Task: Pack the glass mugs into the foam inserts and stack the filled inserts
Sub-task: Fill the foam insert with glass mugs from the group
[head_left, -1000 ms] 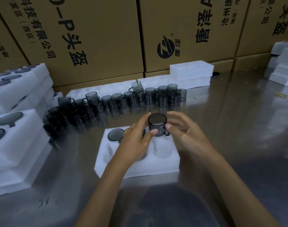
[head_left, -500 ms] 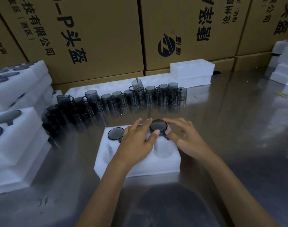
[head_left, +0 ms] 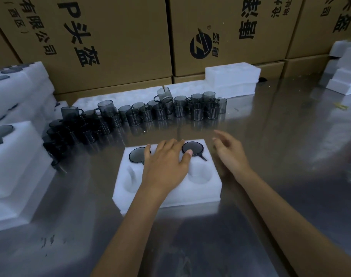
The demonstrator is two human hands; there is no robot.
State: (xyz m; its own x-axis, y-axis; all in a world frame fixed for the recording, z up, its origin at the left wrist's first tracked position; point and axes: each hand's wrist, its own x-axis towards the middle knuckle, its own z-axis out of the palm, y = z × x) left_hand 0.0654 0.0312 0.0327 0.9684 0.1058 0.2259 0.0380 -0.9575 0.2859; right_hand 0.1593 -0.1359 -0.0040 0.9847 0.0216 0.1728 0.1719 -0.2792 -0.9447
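A white foam insert (head_left: 200, 191) lies on the steel table in front of me. Two smoky glass mugs sit sunk in its far pockets: one at far left (head_left: 136, 154), one at far right (head_left: 194, 148). The near pockets, left and right, hold nothing. My left hand (head_left: 166, 164) lies flat on the insert's middle, thumb touching the right mug's rim. My right hand (head_left: 229, 151) hovers open just right of the insert, holding nothing. A row of several loose mugs (head_left: 160, 111) stands behind the insert.
Filled foam inserts (head_left: 16, 156) are stacked at the left edge. Unfilled foam inserts (head_left: 232, 75) sit at the back and more foam (head_left: 344, 76) at the far right. Cardboard boxes (head_left: 114, 39) wall off the rear. The table (head_left: 290, 146) is shiny steel.
The mug held above the far right pocket went down into it. My right hand let go and drew away to the right. My left hand settled flat on the insert.
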